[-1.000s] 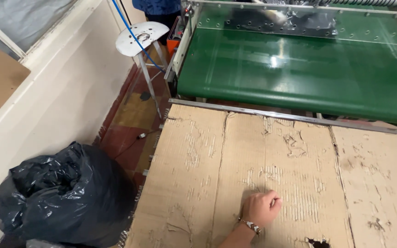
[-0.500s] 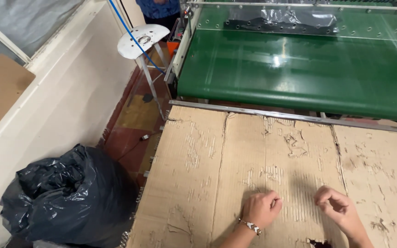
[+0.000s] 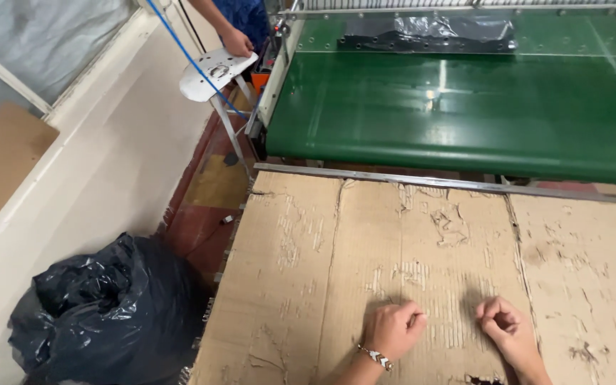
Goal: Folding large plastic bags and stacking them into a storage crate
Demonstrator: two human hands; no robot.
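Note:
My left hand (image 3: 392,329) rests on a worn cardboard-covered table (image 3: 308,257), fingers curled into a loose fist with nothing in it; a beaded bracelet sits on the wrist. My right hand (image 3: 506,330) lies a short way to its right on the same cardboard, also curled shut and holding nothing. Beyond the table's far edge runs a green conveyor belt (image 3: 458,107). A flat black plastic bag (image 3: 429,32) lies at the far end of the belt.
A full black rubbish bag (image 3: 101,314) sits on the floor at the left, against a cream wall. Another person's hand (image 3: 237,43) touches a white stool seat (image 3: 215,71) near the belt's left end. A metal rail (image 3: 429,182) edges the table.
My right hand has come into view and settled on the cardboard beside the left. The view has tilted slightly, showing more of the belt and the other person's hand.

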